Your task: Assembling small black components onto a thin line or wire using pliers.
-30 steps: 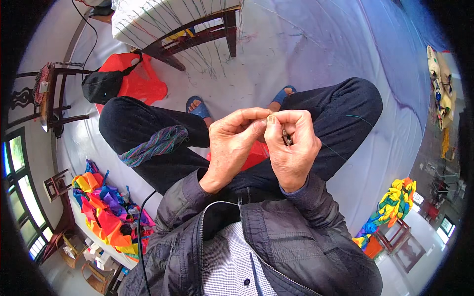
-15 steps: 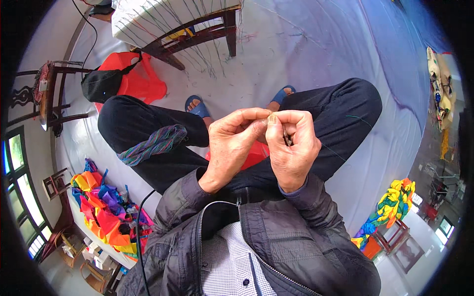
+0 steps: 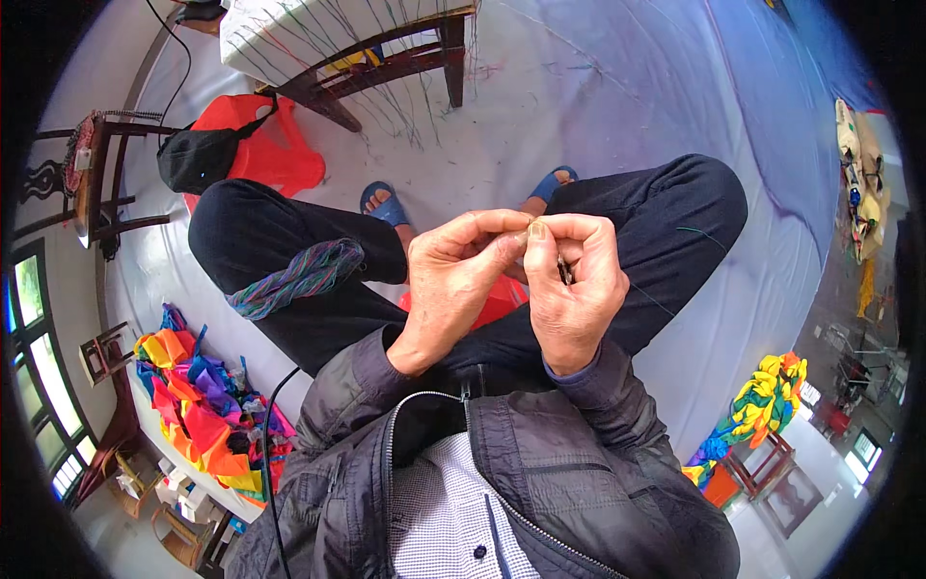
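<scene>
My left hand [image 3: 453,280] and my right hand [image 3: 576,294] meet fingertip to fingertip above my lap. Thumb and forefinger of each are pinched together, and whatever lies between the tips is too small to make out. In the curled fingers of my right hand sits a small dark metal tool [image 3: 563,270], mostly hidden. A thin green thread [image 3: 652,299] trails over my right thigh beside that hand, and another piece shows nearer the knee. Across my left thigh lies a skein of multicoloured thread [image 3: 299,280] in blue, green and purple.
Ahead stands a dark wooden frame [image 3: 386,72] by a white-covered surface hung with many threads. A red plastic stool [image 3: 280,150] carries a black bag [image 3: 198,159]. Bright fabric heaps lie at left [image 3: 198,405] and right [image 3: 762,405]. A black cable [image 3: 268,444] runs beside my left arm.
Both hands keep the same pinch, with only a very slight shift of the fingers. The skein and the thread stay in place.
</scene>
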A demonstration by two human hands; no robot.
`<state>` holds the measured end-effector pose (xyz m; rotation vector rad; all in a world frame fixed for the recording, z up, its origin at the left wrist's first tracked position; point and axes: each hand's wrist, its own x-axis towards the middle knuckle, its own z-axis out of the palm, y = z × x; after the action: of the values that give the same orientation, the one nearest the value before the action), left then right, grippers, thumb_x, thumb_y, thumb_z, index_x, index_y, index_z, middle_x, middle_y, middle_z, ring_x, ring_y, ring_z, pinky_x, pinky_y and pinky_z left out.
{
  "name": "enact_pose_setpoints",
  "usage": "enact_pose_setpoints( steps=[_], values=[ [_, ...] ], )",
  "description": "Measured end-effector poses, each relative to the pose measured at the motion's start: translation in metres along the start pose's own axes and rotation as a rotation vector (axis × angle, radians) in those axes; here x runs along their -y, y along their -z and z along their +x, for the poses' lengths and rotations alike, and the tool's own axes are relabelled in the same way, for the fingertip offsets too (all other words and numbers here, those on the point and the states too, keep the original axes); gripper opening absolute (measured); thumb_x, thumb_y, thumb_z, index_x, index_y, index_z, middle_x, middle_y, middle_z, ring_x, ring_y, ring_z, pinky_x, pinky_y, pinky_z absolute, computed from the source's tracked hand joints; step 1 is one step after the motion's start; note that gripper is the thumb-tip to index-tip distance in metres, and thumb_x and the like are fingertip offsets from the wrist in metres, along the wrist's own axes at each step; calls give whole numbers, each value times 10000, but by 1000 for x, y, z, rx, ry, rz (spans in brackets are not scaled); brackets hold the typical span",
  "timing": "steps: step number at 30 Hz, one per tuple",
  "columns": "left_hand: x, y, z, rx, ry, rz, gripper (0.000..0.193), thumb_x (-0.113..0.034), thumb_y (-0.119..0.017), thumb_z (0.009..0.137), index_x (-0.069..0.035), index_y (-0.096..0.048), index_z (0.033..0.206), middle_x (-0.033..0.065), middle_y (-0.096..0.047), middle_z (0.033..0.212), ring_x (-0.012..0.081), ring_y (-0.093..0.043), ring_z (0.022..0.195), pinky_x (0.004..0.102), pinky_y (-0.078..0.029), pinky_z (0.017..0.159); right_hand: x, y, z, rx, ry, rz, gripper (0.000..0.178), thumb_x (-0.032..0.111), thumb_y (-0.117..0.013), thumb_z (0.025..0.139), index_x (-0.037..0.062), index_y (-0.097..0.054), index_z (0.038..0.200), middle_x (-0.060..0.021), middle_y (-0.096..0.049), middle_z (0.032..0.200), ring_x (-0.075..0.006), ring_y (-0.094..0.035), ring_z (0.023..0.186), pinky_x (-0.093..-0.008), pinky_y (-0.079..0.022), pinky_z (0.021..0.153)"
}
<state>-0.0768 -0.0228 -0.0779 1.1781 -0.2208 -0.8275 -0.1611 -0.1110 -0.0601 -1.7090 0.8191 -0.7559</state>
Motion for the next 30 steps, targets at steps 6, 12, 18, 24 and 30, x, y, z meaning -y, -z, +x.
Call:
enact_pose_setpoints(
  steps=[6,12,18,24,30],
  values=[
    [0,1,0,-1,0,12,170,25,-667,951,54,-715,1111,80,-738,1013,116,-687,901,251,-579,807,-1,1,0,11,19,-23,195,11,-759,885,17,-590,980,-58,-701,740,-52,-647,676,-226,-511,606],
    [-1,0,-1,-9,8,8,171,27,-669,946,55,-713,1109,90,-740,1018,124,-691,903,258,-579,813,-1,1,0,18,25,-2,194,8,-759,883,17,-591,978,-53,-696,733,-50,-643,671,-225,-511,607],
    [-2,0,0,2,29,5,173,24,-679,940,58,-709,1107,100,-741,1015,134,-697,892,266,-578,820,-2,1,-1,14,14,11,193,3,-759,879,17,-595,980,-58,-703,748,-56,-655,678,-224,-514,612],
    [-5,-1,-1,3,37,-8,171,20,-681,939,61,-706,1104,100,-739,1008,138,-699,881,273,-586,809,-2,1,-1,19,18,-1,190,5,-758,881,18,-600,986,-58,-706,756,-57,-659,679,-223,-513,610],
    [-1,-1,0,-4,32,-5,167,14,-677,945,58,-705,1104,97,-738,999,139,-700,874,278,-590,796,-5,0,-2,18,-10,35,180,5,-750,889,15,-609,1000,-56,-706,757,-56,-657,678,-224,-514,613]
  ],
)
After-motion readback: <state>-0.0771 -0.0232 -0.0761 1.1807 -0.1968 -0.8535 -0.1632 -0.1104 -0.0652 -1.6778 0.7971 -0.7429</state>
